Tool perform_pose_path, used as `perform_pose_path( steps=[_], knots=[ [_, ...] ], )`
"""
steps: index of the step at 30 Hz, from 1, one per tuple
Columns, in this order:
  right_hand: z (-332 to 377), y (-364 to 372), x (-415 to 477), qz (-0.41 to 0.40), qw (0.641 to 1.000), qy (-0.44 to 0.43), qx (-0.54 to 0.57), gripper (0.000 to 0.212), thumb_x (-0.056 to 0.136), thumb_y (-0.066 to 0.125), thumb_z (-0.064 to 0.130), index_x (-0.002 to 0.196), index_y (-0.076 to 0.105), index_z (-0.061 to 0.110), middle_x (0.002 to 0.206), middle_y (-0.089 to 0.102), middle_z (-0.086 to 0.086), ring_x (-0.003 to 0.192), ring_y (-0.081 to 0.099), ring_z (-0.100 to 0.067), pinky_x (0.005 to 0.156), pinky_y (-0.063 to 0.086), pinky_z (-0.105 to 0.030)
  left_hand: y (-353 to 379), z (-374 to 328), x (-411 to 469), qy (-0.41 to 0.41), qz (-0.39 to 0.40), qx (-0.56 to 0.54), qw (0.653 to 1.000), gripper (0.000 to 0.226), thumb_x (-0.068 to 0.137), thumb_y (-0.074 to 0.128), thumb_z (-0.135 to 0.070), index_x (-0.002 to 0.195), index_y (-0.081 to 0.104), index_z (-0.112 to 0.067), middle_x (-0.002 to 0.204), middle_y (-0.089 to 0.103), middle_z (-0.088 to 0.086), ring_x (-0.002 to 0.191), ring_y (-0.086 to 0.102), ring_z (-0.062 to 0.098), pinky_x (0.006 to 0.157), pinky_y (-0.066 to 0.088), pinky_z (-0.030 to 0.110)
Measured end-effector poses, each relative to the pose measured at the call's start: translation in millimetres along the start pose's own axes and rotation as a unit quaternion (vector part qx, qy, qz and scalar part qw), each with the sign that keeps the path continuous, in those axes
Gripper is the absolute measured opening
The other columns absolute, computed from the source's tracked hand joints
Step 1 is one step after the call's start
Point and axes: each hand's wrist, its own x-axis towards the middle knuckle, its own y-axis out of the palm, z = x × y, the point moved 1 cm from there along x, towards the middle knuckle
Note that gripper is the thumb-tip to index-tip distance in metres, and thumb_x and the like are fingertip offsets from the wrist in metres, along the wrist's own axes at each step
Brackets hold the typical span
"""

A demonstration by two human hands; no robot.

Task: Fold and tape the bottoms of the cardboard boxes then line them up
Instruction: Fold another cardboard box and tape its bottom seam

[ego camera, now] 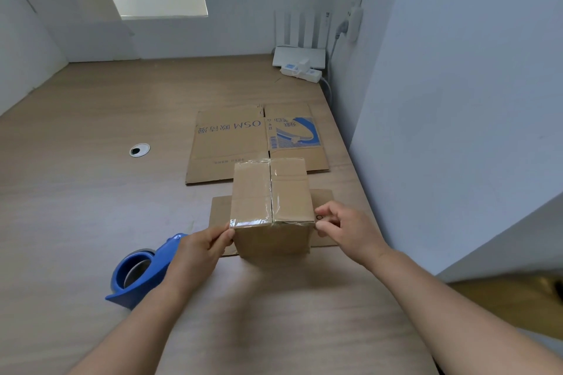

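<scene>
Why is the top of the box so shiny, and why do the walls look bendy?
In the head view, light glares off the clear tape on the box, brightest along its near edge; the wide lens bends the wall and the table's edges.

The left hand (pixel 201 248) covers part of the blue tape dispenser (pixel 158 265). Between it and the right hand (pixel 344 228), the box (pixel 271 192) hides most of a flat sheet (pixel 219 210).

The box (pixel 253 192) is plain brown cardboard with shiny clear tape (pixel 275 192). The flattened carton (pixel 228 146) is brown with blue lettering and a blue-and-white picture. The tape dispenser (pixel 138 275) is bright blue. The bench (pixel 76 198) shows pale wood grain.
</scene>
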Motion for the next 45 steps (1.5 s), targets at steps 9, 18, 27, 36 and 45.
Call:
perform_pose_path(
  steps=[9,18,27,36,45],
  knots=[
    [2.2,1.4,3.7,0.025,0.989,0.069,0.126,0.013,0.084,0.068,0.010,0.078,0.060,0.020,0.083,0.065,-0.003,0.082,0.062,-0.021,0.082,0.051,-0.035,5.5,-12.3,-4.2,-0.020,-0.088,0.030,0.995,0.016,0.093,0.057,-0.026,0.097,0.072,-0.019,0.078,0.069,-0.002,0.081,0.065,0.016,0.077,0.051,0.031],
    [7.1,-0.3,25.5,0.031,0.970,-0.129,-0.202,0.020,0.096,0.052,0.025,0.090,0.056,0.007,0.074,0.057,-0.003,0.068,0.050,-0.023,0.062,0.031,-0.029,-1.5,-11.7,10.8,0.017,-0.071,0.069,0.995,0.015,0.090,0.063,-0.023,0.079,0.067,-0.014,0.071,0.069,0.000,0.074,0.063,0.021,0.071,0.052,0.036],
    [11.1,13.3,19.1,-0.042,0.948,-0.138,-0.285,0.044,0.088,0.045,0.059,0.078,0.043,0.016,0.069,0.061,-0.001,0.062,0.058,-0.023,0.054,0.035,-0.029,5.0,-19.6,4.2,0.040,-0.095,0.122,0.987,0.009,0.090,0.062,-0.020,0.085,0.065,-0.013,0.067,0.060,-0.009,0.063,0.054,0.007,0.058,0.037,0.009],
    [12.7,11.7,27.2,0.008,0.961,-0.090,-0.263,0.035,0.096,0.045,0.045,0.084,0.038,0.014,0.083,0.061,-0.008,0.083,0.058,-0.030,0.063,0.027,-0.032,5.6,-20.7,10.2,-0.008,-0.082,0.065,0.994,0.023,0.088,0.066,-0.030,0.073,0.058,-0.014,0.065,0.059,-0.001,0.065,0.053,0.017,0.059,0.040,0.023],
    [0.9,10.3,15.0,0.020,0.978,-0.102,-0.179,0.017,0.098,0.049,0.022,0.088,0.053,0.009,0.081,0.065,-0.010,0.075,0.057,-0.030,0.067,0.039,-0.036,3.8,-5.7,5.7,-0.013,-0.054,-0.044,0.997,0.015,0.094,0.058,-0.020,0.085,0.071,-0.023,0.079,0.070,-0.007,0.082,0.066,0.014,0.077,0.055,0.031]
  ],
)
